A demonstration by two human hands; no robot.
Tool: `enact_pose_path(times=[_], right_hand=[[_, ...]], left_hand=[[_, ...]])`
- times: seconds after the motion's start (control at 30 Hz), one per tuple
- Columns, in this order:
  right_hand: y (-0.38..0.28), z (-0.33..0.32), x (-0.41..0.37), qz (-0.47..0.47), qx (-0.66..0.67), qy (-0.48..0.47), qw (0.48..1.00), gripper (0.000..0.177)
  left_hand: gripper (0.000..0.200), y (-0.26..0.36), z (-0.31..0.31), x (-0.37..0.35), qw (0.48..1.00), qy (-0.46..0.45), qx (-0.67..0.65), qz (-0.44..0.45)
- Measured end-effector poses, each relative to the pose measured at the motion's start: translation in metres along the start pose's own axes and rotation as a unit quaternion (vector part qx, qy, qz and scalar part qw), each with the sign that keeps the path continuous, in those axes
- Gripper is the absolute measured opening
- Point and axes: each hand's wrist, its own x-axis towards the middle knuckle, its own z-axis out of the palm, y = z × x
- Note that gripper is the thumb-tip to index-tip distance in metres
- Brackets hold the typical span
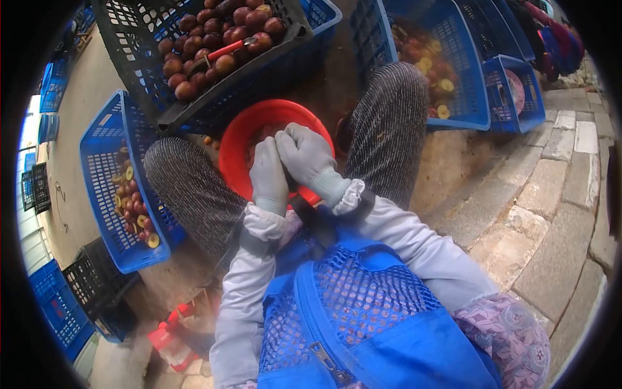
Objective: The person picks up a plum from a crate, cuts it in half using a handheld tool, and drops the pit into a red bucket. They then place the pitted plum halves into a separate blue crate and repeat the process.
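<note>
My left hand [268,170] and my right hand [303,153], both in pale grey gloves, meet over a red basin [232,153] between my knees. Their fingers are curled and pressed together, and whatever they hold is hidden. Some reddish pieces [259,135] show inside the basin, partly covered by the hands. Just beyond it, a black crate [133,71] is heaped with whole dark-red plums [214,40]. On top of these plums lies a red-handled tool [225,50].
To the left stands a blue crate [97,175] with cut plums [135,211]. Another blue crate [476,78] on the right holds cut plums, beside a smaller blue crate [532,97]. A red-and-white object [172,343] lies on the floor at lower left. Stone paving [518,240] runs along the right.
</note>
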Motion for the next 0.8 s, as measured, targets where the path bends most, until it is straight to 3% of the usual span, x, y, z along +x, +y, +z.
enact_pose_path(times=[0.03, 0.1, 0.23, 0.27, 0.37, 0.53, 0.6, 0.67, 0.77, 0.8], right_hand=[[-0.001, 0.002, 0.0, 0.019, 0.004, 0.0, 1.0, 0.025], [-0.003, 0.007, -0.001, 0.058, 0.012, 0.004, 0.998, 0.024], [-0.002, 0.013, -0.004, -0.069, -0.064, 0.028, 0.995, 0.022], [-0.006, 0.012, -0.008, -0.094, -0.072, 0.021, 0.993, 0.022], [-0.005, 0.013, -0.017, -0.119, -0.096, -0.029, 0.988, 0.021], [-0.005, 0.009, -0.018, -0.056, -0.069, -0.084, 0.993, 0.02], [-0.007, 0.007, -0.015, -0.064, -0.063, -0.079, 0.993, 0.019], [-0.013, 0.005, -0.019, -0.135, -0.078, -0.061, 0.986, 0.019], [-0.011, 0.001, -0.029, -0.229, -0.101, -0.07, 0.966, 0.015], [-0.01, 0.001, -0.036, -0.245, -0.103, -0.083, 0.961, 0.015]], left_hand=[[0.019, -0.001, 0.001, 0.0, 0.998, 0.008, 0.065, 0.005], [0.018, -0.027, 0.016, 0.003, 0.999, 0.027, -0.007, -0.038], [0.016, -0.014, 0.006, -0.002, 0.996, 0.04, 0.077, 0.023], [0.016, -0.007, 0.0, -0.006, 0.999, 0.019, 0.046, 0.018], [0.037, -0.013, -0.007, -0.022, 0.992, -0.033, 0.12, 0.008], [0.036, -0.029, 0.001, -0.029, 0.993, -0.015, -0.116, -0.022], [0.033, -0.025, -0.002, -0.026, 0.996, -0.014, -0.088, -0.012], [0.027, 0.005, -0.019, -0.027, 0.995, -0.03, 0.097, 0.004], [0.033, -0.017, -0.017, -0.045, 0.997, -0.069, 0.001, -0.031], [0.041, -0.011, -0.024, -0.055, 0.992, -0.106, 0.062, 0.002]])
